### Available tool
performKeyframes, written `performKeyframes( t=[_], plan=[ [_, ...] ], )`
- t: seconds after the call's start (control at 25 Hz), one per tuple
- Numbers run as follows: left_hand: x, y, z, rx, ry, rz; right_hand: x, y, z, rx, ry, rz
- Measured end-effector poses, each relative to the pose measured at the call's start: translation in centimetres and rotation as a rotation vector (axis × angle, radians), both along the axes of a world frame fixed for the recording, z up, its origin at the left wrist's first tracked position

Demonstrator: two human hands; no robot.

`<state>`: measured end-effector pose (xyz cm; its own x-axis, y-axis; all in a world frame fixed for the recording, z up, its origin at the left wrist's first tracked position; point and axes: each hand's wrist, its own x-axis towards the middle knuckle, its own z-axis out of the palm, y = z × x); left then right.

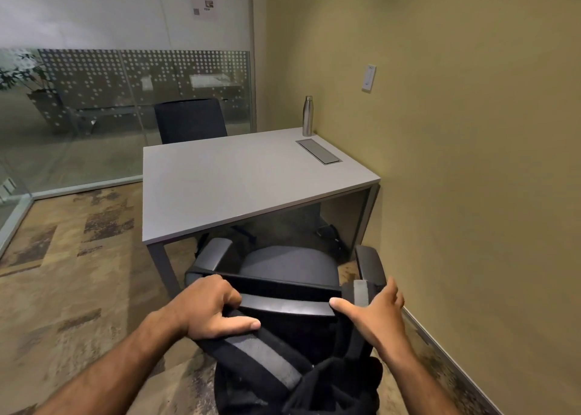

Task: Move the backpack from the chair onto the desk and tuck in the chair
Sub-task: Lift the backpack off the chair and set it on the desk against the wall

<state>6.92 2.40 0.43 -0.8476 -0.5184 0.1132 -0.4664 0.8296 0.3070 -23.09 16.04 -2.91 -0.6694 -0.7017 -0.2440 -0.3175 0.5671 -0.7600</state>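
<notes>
A black backpack [314,383] with grey-faced straps hangs behind the backrest of a dark office chair [289,265], at the bottom centre of the head view. The straps loop over the top of the backrest. My left hand [210,304] is curled around the left strap where it meets the backrest top, thumb lying along the strap. My right hand [374,314] is spread open beside the right strap, thumb touching the backrest top, holding nothing. The chair stands pulled out from the grey desk [235,182], its seat facing the desk.
A steel bottle [307,115] and a cable hatch [318,151] are at the desk's far right corner. A second chair [190,120] stands behind the desk by the glass partition. A yellow wall [471,163] runs close on the right. Dark objects [328,232] lie under the desk.
</notes>
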Motion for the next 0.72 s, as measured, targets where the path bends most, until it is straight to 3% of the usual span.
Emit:
performKeyframes(
  t=[0.36, 0.72],
  plan=[
    [-7.1, 4.9, -0.4, 0.038, 0.041, -0.118, -5.3, 2.0, -0.3, -0.180, -0.238, -0.211],
    [-12.2, 8.7, -2.1, 0.190, -0.070, -0.146, -11.5, 1.0, -1.2, -0.263, -0.165, -0.260]
  ],
)
